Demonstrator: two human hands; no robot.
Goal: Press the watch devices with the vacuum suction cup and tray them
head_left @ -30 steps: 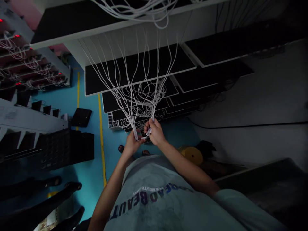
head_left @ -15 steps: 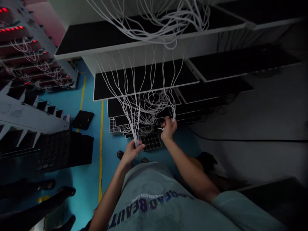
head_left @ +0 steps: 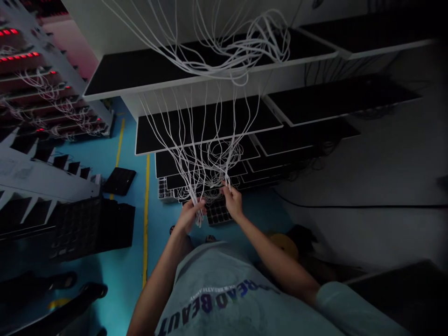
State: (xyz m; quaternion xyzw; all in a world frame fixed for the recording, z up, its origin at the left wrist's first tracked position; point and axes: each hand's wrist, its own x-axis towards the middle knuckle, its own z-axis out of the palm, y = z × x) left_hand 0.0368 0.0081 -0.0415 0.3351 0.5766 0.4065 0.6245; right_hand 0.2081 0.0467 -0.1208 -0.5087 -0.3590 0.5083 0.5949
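Note:
A bundle of thin white cables (head_left: pixel 206 163) hangs down from the upper shelves of a white rack with black panels (head_left: pixel 206 123). My left hand (head_left: pixel 189 215) is closed around the lower ends of several cables. My right hand (head_left: pixel 233 201) grips other strands just beside it, a short gap between the hands. Looser cable loops (head_left: pixel 259 39) lie over the top panel. Just beyond my hands, a black perforated tray (head_left: pixel 217 212) sits low under the stack.
The floor is blue with a yellow line (head_left: pixel 146 219). To the left stands a rack with red lights (head_left: pixel 21 57), with black trays (head_left: pixel 80 228) below it. Dark shoes (head_left: pixel 93 291) show at lower left. A yellow disc (head_left: pixel 284 246) lies at lower right.
My right hand has moved left, back toward my left hand and into the cables, after being apart from it half a second ago. The view has shifted slightly.

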